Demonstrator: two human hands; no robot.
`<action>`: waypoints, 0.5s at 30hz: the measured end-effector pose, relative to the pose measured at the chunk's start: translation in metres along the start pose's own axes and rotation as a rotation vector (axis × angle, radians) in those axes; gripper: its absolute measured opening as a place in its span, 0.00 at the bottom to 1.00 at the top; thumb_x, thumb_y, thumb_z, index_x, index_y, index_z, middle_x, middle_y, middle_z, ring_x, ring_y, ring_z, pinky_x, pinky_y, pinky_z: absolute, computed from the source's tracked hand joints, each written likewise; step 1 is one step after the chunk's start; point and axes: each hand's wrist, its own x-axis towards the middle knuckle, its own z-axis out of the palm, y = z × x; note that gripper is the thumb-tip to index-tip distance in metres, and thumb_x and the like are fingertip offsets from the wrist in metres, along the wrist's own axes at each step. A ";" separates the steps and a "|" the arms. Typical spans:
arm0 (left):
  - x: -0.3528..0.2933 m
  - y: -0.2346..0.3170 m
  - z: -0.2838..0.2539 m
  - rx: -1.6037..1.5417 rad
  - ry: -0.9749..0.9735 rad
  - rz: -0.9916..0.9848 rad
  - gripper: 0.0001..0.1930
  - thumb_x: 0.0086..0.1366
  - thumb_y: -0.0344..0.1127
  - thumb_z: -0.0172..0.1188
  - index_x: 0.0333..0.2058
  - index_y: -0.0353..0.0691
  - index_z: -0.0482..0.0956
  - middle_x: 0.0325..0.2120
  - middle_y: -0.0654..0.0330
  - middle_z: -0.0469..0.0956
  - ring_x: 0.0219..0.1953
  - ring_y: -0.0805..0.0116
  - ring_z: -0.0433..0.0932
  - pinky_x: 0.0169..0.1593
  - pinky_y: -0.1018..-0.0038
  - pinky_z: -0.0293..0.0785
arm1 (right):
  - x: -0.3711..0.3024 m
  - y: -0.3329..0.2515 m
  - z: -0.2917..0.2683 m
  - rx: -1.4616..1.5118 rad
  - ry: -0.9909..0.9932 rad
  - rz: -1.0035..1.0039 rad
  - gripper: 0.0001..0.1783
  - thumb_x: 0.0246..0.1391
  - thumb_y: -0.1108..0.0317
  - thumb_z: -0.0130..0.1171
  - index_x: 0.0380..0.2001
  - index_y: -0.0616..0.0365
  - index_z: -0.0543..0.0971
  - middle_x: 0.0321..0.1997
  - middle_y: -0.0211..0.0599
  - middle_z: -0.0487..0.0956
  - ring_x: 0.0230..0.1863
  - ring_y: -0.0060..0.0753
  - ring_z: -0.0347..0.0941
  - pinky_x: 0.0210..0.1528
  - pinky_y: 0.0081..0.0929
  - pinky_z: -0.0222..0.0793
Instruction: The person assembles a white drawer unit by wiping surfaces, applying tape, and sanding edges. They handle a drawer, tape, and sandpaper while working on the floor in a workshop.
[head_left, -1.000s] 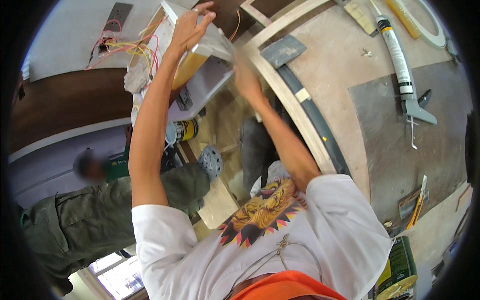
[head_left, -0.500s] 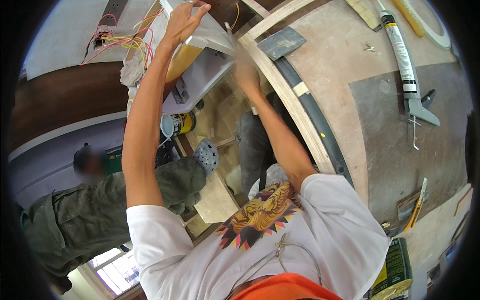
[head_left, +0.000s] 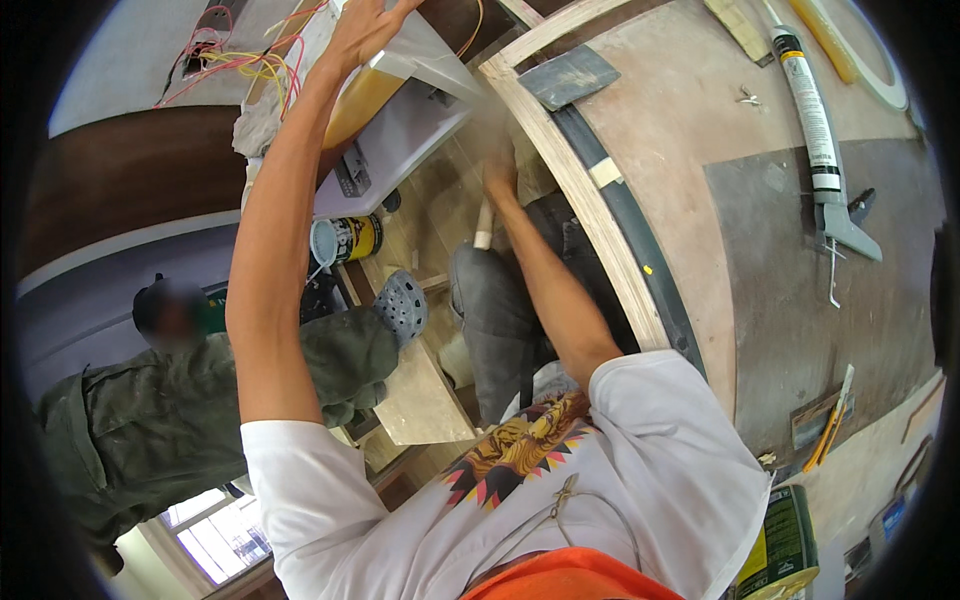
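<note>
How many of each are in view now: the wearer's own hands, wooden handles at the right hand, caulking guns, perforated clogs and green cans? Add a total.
Left hand and right hand (blurred): 2
Wooden handle: 1
Caulking gun: 1
Perforated clog: 1
Green can: 1
Total: 6

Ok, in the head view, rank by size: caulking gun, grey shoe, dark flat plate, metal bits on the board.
1. Caulking gun
2. Dark flat plate and grey shoe: too alike to rank; the shoe is farther off
3. Metal bits
</note>
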 end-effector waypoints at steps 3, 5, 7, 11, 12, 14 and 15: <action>-0.010 -0.007 -0.009 0.098 0.012 -0.013 0.32 0.73 0.59 0.52 0.63 0.40 0.75 0.56 0.45 0.80 0.61 0.46 0.75 0.67 0.59 0.64 | -0.050 -0.017 -0.013 0.007 -0.097 0.326 0.32 0.70 0.62 0.45 0.75 0.55 0.56 0.74 0.54 0.63 0.73 0.55 0.61 0.73 0.42 0.58; 0.015 0.012 0.002 -0.021 0.086 0.201 0.27 0.74 0.53 0.52 0.62 0.42 0.76 0.61 0.50 0.77 0.63 0.47 0.74 0.68 0.58 0.64 | -0.038 0.026 -0.013 -0.214 -0.011 0.259 0.33 0.70 0.64 0.45 0.75 0.57 0.57 0.75 0.55 0.61 0.74 0.56 0.59 0.74 0.43 0.57; 0.006 0.007 0.003 -0.002 0.114 0.154 0.25 0.74 0.50 0.53 0.63 0.44 0.76 0.60 0.52 0.78 0.59 0.53 0.78 0.69 0.59 0.63 | -0.048 0.060 -0.003 -0.437 -0.044 0.303 0.33 0.69 0.65 0.46 0.75 0.58 0.57 0.76 0.56 0.60 0.75 0.57 0.57 0.74 0.44 0.55; -0.018 0.004 -0.007 -0.016 0.024 -0.055 0.25 0.73 0.49 0.54 0.64 0.48 0.74 0.45 0.55 0.83 0.54 0.54 0.79 0.74 0.54 0.53 | -0.067 0.060 0.000 -0.786 -0.205 0.369 0.33 0.68 0.68 0.47 0.74 0.61 0.58 0.77 0.57 0.57 0.77 0.59 0.53 0.76 0.45 0.51; -0.011 0.013 -0.008 -0.021 0.025 -0.035 0.25 0.73 0.49 0.54 0.64 0.48 0.74 0.44 0.55 0.83 0.53 0.53 0.79 0.74 0.54 0.53 | -0.055 0.048 -0.012 -0.784 -0.141 0.305 0.33 0.68 0.68 0.47 0.74 0.61 0.58 0.78 0.58 0.56 0.77 0.59 0.52 0.76 0.45 0.51; -0.012 0.015 -0.005 -0.063 0.047 -0.047 0.25 0.73 0.50 0.55 0.64 0.48 0.74 0.42 0.55 0.83 0.50 0.52 0.78 0.71 0.56 0.58 | -0.041 -0.016 -0.038 -0.467 0.002 -0.015 0.35 0.65 0.71 0.51 0.74 0.63 0.58 0.77 0.59 0.57 0.77 0.60 0.53 0.76 0.46 0.50; -0.014 0.010 -0.004 -0.055 0.073 -0.038 0.25 0.73 0.50 0.55 0.64 0.48 0.74 0.42 0.55 0.83 0.50 0.52 0.77 0.70 0.56 0.59 | -0.035 -0.062 -0.054 -0.219 0.012 -0.234 0.38 0.63 0.72 0.54 0.74 0.63 0.57 0.77 0.59 0.58 0.76 0.60 0.54 0.75 0.46 0.51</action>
